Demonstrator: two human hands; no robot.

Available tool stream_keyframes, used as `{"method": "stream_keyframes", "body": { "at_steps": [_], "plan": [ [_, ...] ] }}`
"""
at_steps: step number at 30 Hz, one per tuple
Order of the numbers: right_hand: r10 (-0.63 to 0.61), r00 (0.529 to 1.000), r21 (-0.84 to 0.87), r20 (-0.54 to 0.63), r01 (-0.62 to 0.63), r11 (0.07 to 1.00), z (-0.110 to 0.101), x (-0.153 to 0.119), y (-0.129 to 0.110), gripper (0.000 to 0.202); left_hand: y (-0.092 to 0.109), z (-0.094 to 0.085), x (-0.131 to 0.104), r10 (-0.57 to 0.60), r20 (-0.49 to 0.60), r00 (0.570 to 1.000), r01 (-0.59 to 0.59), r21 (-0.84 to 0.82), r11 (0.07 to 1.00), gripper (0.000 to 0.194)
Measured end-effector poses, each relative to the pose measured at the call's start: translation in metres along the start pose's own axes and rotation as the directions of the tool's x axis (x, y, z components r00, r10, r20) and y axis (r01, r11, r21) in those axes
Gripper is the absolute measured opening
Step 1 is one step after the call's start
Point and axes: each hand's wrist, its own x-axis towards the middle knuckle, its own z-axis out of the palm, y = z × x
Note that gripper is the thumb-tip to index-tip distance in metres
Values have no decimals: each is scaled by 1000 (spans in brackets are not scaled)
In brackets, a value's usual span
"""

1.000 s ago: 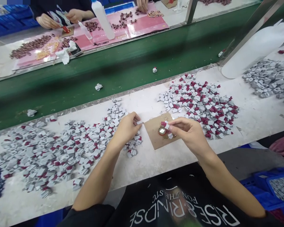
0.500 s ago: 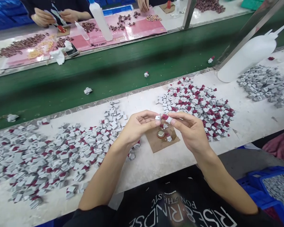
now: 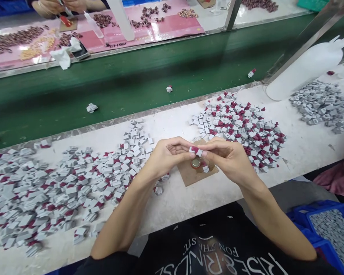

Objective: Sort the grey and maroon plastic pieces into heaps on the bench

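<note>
My left hand [image 3: 168, 156] and my right hand [image 3: 228, 156] meet over a brown cardboard square [image 3: 189, 178]. Between their fingertips is a small grey-and-maroon plastic piece [image 3: 195, 150], pinched from both sides. Its grey ends sit against the maroon middle; whether they are fully pressed together I cannot tell. Below the fingers, a small round cap-like dish [image 3: 195, 163] rests on the cardboard, with a loose grey piece [image 3: 205, 168] beside it.
Heaps of grey-and-maroon pieces lie left [image 3: 57, 194] and right [image 3: 240, 128]. A grey heap [image 3: 321, 101] and a leaning white bottle [image 3: 304, 70] are farther right. Beyond runs a green belt [image 3: 132, 84] with scattered pieces. A co-worker's hands [image 3: 60, 5] are across it.
My hands have come closer together, and the grey part at my left fingertips now meets the maroon-and-grey part from my right. Pieces on the green belt have shifted left.
</note>
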Motion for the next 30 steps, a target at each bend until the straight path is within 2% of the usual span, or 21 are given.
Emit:
{"method": "stream_keyframes", "body": {
  "at_steps": [4, 8, 12, 15, 17, 20, 24, 30],
  "plan": [
    [-2, 998, -80, 67, 7, 997, 5, 20, -3, 18, 2, -15, -1, 37, -45, 998, -36, 17, 999, 31],
    [2, 975, -120, 220, 25, 992, 24, 80, -1, 19, 8, -48, 4, 89, -156, 984, -72, 111, 991, 31],
    [-7, 960, -142, 279, 48, 989, 51, 151, -8, 28, 16, -83, 14, 157, -364, 918, -115, 136, 984, 38],
    [20, 916, -74, 400, 11, 997, 69, 183, -15, 26, 21, -104, 22, 170, -478, 862, -159, 64, 985, 44],
    [12, 919, -23, 395, -3, 1000, 79, 191, -17, 22, 24, -114, 25, 181, -503, 845, -186, 42, 982, 45],
    [-9, 935, 2, 353, 9, 1000, 86, 192, -16, 19, 28, -121, 26, 175, -473, 864, -194, 10, 981, 43],
    [-30, 922, -24, 386, 42, 999, 87, 189, -13, 26, 30, -124, 25, 163, -441, 883, -173, 18, 985, 43],
    [-10, 913, -13, 407, 17, 1000, 89, 191, -6, 29, 23, -126, 22, 198, -460, 865, -209, 28, 978, 43]
  ]
}}
